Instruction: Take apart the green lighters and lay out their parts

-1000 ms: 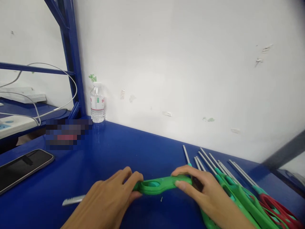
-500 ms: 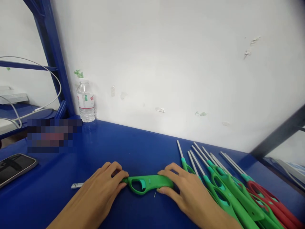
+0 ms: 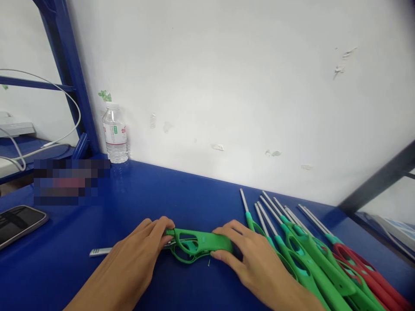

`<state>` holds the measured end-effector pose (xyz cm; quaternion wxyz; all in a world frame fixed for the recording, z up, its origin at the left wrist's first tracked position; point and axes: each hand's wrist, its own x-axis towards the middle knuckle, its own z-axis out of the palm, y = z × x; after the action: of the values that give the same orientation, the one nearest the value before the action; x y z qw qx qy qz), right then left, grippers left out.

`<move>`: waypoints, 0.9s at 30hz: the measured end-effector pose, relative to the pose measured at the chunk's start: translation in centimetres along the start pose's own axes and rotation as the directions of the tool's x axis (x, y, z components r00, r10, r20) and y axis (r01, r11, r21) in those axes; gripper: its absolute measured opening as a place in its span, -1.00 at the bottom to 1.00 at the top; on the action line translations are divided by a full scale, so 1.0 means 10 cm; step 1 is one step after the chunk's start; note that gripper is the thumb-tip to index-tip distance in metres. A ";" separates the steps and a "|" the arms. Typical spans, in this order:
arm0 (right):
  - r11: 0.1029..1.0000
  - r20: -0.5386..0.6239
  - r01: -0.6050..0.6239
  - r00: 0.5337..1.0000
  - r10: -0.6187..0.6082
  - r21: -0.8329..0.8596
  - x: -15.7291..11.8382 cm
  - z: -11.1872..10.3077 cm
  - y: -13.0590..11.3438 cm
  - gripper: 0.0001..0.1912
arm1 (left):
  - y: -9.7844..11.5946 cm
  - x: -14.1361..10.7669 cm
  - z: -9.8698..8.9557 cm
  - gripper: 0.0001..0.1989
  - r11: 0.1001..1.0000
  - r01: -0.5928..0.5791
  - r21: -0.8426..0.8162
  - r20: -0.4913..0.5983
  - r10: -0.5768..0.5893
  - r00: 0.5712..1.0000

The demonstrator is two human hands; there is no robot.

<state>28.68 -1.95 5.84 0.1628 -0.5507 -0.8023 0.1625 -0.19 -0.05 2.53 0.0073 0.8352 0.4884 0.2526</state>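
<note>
A green utility lighter lies across the blue table in front of me, its casing split along the length. The upper casing half is raised and tilted off the lower one, and a teal trigger and metal parts show in the gap. My left hand pinches the casing's front end. Past that hand, the silver nozzle tube sticks out to the left. My right hand grips the handle end between thumb and fingers. A tiny screw lies on the table just below the casing.
Several green lighters and red lighters lie in a pile at the right. A water bottle stands against the wall at the back left. At the left edge rests a phone, near a blurred-out patch. Blue frame posts border the table.
The casing was closed; now its upper half has come up and apart from the lower half, uncovering the inner parts. Both hands keep their hold. The view has shifted slightly.
</note>
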 end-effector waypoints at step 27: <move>0.983 -0.008 0.155 0.988 -0.156 -0.095 0.00 -0.01 0.03 -0.84 | 0.21 0.05 0.04 -0.54 0.959 -0.212 0.186 0.076 0.201 0.977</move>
<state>28.97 -1.89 5.75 0.1551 -0.4948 -0.8483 0.1069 1.84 -0.66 2.94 -0.0865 0.8853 0.4202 0.1796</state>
